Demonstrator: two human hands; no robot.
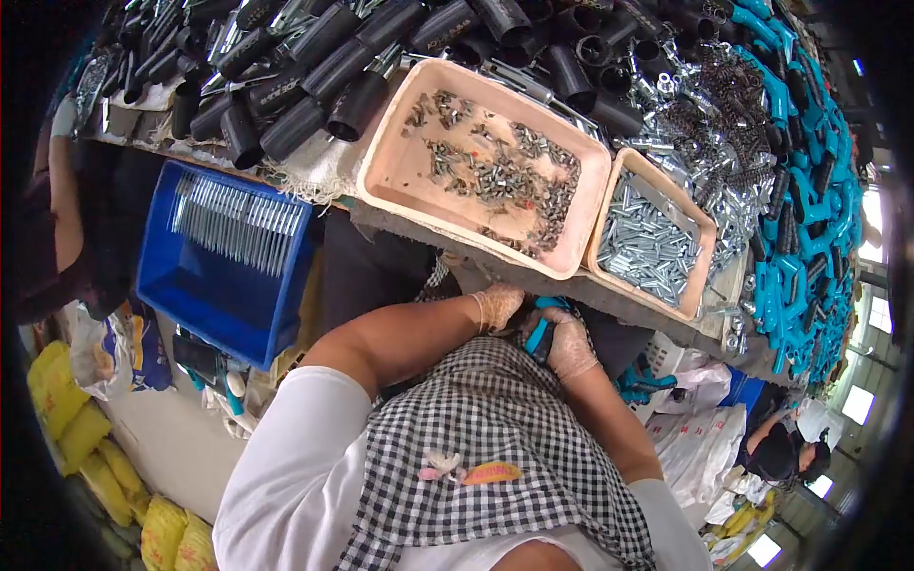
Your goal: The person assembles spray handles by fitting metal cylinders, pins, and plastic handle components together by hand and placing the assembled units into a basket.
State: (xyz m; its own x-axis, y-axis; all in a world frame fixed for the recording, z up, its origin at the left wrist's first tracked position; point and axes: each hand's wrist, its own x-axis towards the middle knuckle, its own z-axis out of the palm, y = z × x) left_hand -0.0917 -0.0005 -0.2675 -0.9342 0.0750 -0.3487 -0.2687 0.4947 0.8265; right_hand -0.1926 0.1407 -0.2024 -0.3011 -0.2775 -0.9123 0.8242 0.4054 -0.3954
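Note:
My right hand [571, 344], in a thin pale glove, is closed around a teal-and-black tool handle [539, 335] above my lap. Just left of it my left hand [499, 305], gloved too, is curled close to the handle's far end; its fingertips are hidden, and what they hold cannot be made out. Past my hands, on the bench, stands a pale tray [376, 171] of small metal fittings. Beside that sits a smaller tray [706, 249] full of silver bolts.
A blue bin [209, 295] with a row of metal rods stands at the left. Black tubes [324, 38], dark springs [728, 105] and teal handles [809, 190] are heaped along the bench. Yellow sacks [71, 400] lie at lower left. Another person [781, 452] is at far right.

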